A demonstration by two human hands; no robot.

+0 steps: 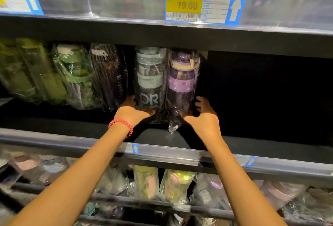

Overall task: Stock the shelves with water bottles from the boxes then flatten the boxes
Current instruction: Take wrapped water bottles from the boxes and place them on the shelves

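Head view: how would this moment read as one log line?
left hand: grips grey bottle | right hand: grips purple bottle | shelf: space right

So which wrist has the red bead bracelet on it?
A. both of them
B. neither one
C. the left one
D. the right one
C. The red bead bracelet circles the wrist of the left hand, which holds the grey-lidded bottle; the right hand, on the purple bottle, has a bare wrist.
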